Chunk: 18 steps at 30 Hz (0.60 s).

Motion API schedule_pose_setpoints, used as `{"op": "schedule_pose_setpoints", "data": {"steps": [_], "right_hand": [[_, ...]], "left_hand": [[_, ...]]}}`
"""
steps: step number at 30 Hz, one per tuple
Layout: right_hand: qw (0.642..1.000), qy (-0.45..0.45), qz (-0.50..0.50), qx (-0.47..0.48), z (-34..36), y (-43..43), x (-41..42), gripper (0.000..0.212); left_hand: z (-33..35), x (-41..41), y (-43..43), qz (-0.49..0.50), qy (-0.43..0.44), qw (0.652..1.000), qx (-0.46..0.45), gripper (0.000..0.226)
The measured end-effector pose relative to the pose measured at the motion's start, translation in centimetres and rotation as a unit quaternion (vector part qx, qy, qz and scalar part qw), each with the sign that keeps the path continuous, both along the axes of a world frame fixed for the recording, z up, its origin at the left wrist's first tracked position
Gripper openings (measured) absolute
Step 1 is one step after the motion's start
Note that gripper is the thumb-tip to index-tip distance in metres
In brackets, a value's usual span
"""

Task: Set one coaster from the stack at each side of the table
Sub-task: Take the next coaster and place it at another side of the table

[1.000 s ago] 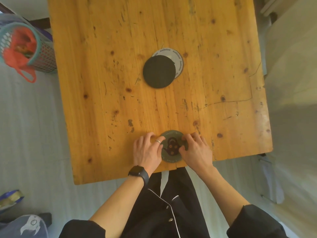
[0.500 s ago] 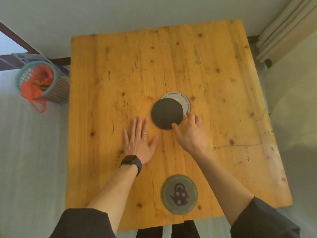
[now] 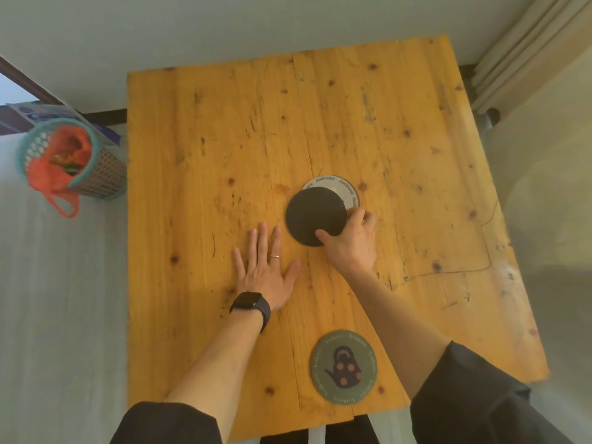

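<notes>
The right hand (image 3: 350, 241) pinches the near right edge of the dark coaster (image 3: 315, 216), thumb pressed on its top face and the curled fingers (image 3: 358, 216) wrapped at its rim; whether they reach underneath it cannot be told. That dark coaster lies on top of the stack, slid toward the person and to the left, so that the white coaster (image 3: 342, 185) beneath it shows as a crescent with printed lettering on the far right side, just beyond the gripping fingers. Whether more coasters lie under these two cannot be told.

Just left of the grip, the left hand (image 3: 266, 267) lies flat on the wooden table (image 3: 208, 155), palm down and fingers spread, holding nothing; its fingertips come close to the dark coaster's left edge without touching it. A ring sits on one finger and a black watch (image 3: 251, 304) on the wrist.

Well behind the grip, toward the person, the green coaster (image 3: 343, 366) with a teapot picture lies flat by the table's near edge, between the two forearms.

Far to the left of the grip, off the table, a teal basket (image 3: 70, 161) stands on the floor with an orange bag in it. Pale curtains (image 3: 519, 52) hang far right beyond the table's corner.
</notes>
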State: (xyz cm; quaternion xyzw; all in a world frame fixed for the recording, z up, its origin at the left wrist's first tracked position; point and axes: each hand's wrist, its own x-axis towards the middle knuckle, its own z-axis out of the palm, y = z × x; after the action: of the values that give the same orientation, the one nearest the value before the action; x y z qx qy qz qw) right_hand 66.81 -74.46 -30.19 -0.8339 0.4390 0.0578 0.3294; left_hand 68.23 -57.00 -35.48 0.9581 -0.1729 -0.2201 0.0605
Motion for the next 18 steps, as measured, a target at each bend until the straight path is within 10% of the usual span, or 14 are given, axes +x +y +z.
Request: {"op": "schedule_pose_setpoints", "data": {"steps": [13,18], "right_hand": [[0.968,-0.132,-0.094,0.19,5.3,1.9,-9.7,0.025],[0.987,-0.144,-0.013,0.071,10.2,1.2,-19.1,0.026]], "left_hand": [[7.4,1.6,-0.9,0.086,0.182,0.976,-0.079,0.077],[14.9,-4.3,-3.8,0.266,0.506,0.781,-0.253,0.067]]}}
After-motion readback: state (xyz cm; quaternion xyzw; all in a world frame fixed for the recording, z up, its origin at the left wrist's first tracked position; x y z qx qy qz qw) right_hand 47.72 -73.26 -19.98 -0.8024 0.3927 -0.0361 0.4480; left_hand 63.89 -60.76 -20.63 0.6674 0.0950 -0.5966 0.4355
